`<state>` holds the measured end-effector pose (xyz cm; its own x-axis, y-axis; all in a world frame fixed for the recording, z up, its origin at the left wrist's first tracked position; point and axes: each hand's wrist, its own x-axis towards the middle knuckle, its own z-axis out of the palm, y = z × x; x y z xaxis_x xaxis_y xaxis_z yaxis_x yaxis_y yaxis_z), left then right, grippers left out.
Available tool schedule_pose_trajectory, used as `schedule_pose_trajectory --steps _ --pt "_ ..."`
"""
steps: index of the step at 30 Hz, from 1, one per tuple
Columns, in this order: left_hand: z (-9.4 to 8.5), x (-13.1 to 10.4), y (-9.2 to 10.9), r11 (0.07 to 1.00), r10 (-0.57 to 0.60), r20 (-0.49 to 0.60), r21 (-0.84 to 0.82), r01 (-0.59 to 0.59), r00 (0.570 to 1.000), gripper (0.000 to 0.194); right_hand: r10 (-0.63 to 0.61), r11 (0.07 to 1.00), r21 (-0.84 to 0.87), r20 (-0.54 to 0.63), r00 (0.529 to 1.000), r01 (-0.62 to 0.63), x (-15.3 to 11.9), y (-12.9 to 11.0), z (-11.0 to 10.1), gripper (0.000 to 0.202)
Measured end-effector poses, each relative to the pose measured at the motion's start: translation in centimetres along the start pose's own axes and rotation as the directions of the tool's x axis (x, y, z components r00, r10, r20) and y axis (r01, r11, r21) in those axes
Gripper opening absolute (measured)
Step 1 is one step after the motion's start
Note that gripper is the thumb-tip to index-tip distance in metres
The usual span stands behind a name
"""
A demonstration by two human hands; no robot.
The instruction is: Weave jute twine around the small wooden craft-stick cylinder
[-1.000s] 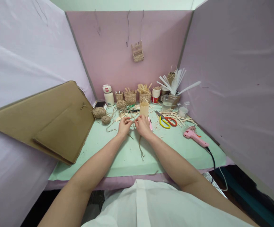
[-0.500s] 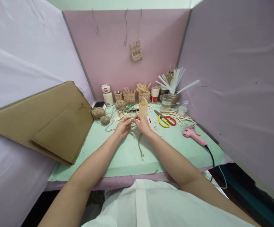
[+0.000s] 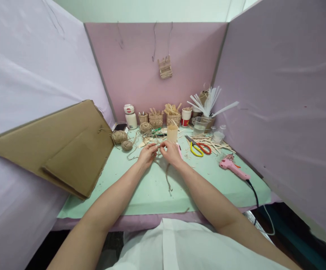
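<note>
Brown twine (image 3: 168, 179) trails down over the green tabletop from between my hands. My left hand (image 3: 147, 154) pinches a strand of it with bent fingers. Close beside it, my right hand (image 3: 170, 151) also pinches the twine, its thumb and forefinger almost meeting the left fingertips. The exact loop between the fingers is too small to make out. Just behind my right hand stands a pale wooden-stick holder (image 3: 172, 133). A pink object (image 3: 179, 149), partly hidden, lies beside my right hand.
Scissors with yellow and red handles (image 3: 199, 146) lie right of my hands, near thin wood strips (image 3: 214, 144). A pink glue gun (image 3: 233, 168) rests farther right, its cord over the edge. Twine balls (image 3: 119, 137) and leaning cardboard (image 3: 67, 150) are left; stick-filled baskets (image 3: 155, 120) line the back.
The camera view has tilted slightly, so the whole scene sits a little lower. My hands stay together at the twine, with only small finger movement.
</note>
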<state>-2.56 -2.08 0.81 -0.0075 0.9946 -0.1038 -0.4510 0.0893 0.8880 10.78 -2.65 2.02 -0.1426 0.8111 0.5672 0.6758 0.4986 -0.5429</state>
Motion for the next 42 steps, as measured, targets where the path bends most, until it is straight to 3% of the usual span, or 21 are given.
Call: schedule_pose_trajectory --steps 7,15,21,28,33,38,42 --pt "-0.3 0.3 -0.4 0.996 0.064 0.024 0.068 -0.065 0.998 0.046 -0.008 0.999 -0.041 0.032 0.999 0.01 0.0 -0.1 -0.1 0.01" --pt "0.1 -0.6 -0.1 0.993 0.079 0.047 0.086 -0.083 0.996 0.042 -0.081 0.993 -0.08 0.045 0.996 0.085 0.1 0.2 -0.2 0.01" --pt "-0.2 -0.3 0.2 0.927 0.109 0.155 0.34 -0.156 0.982 0.032 -0.05 0.999 0.002 0.007 0.999 0.05 0.2 0.4 0.1 0.011" --pt "-0.6 0.2 0.3 0.811 0.213 0.164 0.521 -0.268 0.963 0.031 0.096 0.984 0.159 -0.057 0.994 -0.086 0.7 1.6 0.4 0.011" --pt "-0.2 -0.1 0.4 0.815 0.163 0.195 0.526 -0.244 0.967 0.033 0.126 0.984 0.139 -0.09 0.988 -0.112 0.8 1.8 0.5 0.011" --pt "0.9 -0.8 1.1 0.858 0.065 0.245 0.481 -0.179 0.967 0.03 0.267 0.956 0.175 -0.182 0.946 -0.236 1.0 1.7 0.2 0.011" --pt "0.9 -0.9 1.2 0.888 0.035 0.25 0.436 -0.145 0.968 0.03 0.244 0.948 0.253 -0.183 0.952 -0.194 1.0 1.7 -0.1 0.011"
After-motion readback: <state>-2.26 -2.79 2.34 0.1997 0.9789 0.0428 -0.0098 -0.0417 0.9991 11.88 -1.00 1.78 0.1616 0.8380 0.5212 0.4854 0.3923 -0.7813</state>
